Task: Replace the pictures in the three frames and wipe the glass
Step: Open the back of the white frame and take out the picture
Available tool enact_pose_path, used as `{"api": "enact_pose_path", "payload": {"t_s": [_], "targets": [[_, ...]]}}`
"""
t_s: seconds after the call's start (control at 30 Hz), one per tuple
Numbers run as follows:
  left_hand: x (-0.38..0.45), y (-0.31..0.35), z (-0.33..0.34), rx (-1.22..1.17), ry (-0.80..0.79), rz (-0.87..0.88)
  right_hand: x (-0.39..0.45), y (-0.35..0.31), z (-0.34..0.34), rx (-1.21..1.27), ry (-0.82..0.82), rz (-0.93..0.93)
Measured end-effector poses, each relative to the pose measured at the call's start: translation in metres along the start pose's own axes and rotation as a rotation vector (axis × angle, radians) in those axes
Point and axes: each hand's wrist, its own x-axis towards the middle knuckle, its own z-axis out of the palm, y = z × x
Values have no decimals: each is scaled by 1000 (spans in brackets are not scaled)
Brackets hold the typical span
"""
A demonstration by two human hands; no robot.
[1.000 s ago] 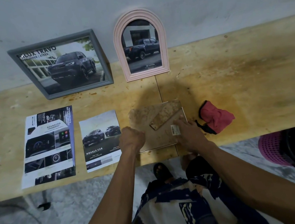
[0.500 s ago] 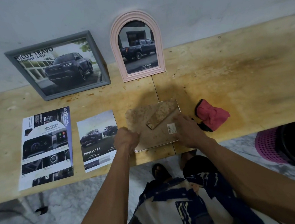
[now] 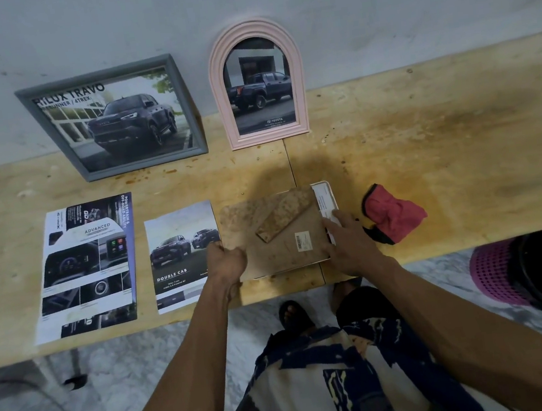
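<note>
A third frame lies face down at the table's front edge; its brown backing board (image 3: 270,236) with a folded stand is shifted left, baring a strip of white frame (image 3: 325,198) on the right. My left hand (image 3: 225,262) grips the board's left edge. My right hand (image 3: 349,243) rests with straight fingers on the frame's right side. A grey square frame (image 3: 112,120) and a pink arched frame (image 3: 258,84) lean against the wall, each holding a truck picture. Two loose printed pictures, a large one (image 3: 87,265) and a smaller "Double Cab" one (image 3: 179,250), lie at the left. A red cloth (image 3: 393,212) lies right of my right hand.
The wooden table (image 3: 442,136) is stained. A pink perforated basket with a black bin (image 3: 537,271) stands on the floor at the lower right. My legs and sandalled feet are below the table edge.
The backing board has slid left off the frame, uncovering the white strip at its right. My right hand's fingers have straightened onto that side. The view has shifted slightly.
</note>
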Motion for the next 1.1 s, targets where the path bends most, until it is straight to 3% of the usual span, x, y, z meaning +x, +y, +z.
{"api": "enact_pose_path", "payload": {"t_s": [0.17, 0.33, 0.6, 0.73, 0.8, 0.87, 1.1], "targets": [[-8, 5, -5, -87, -27, 0, 1, -2, -1, -65, 3, -30], [-13, 10, -20, -164, 6, 34, 4, -5, -6, 72, 6, 22], [-24, 35, -18, -254, -21, 62, -1, -20, -35, 372, 257, 49], [-32, 53, 6, -244, -38, 252, -2, -28, -55, 545, 346, 67], [-35, 62, 23, -257, -36, 199, -1, -22, -66, 575, 394, 129], [-37, 69, 41, -247, -36, 132, 1, -11, -78, 623, 410, 226], [-38, 110, 108, 73, -70, 254, 26, 52, -122, 546, 448, 378]]}}
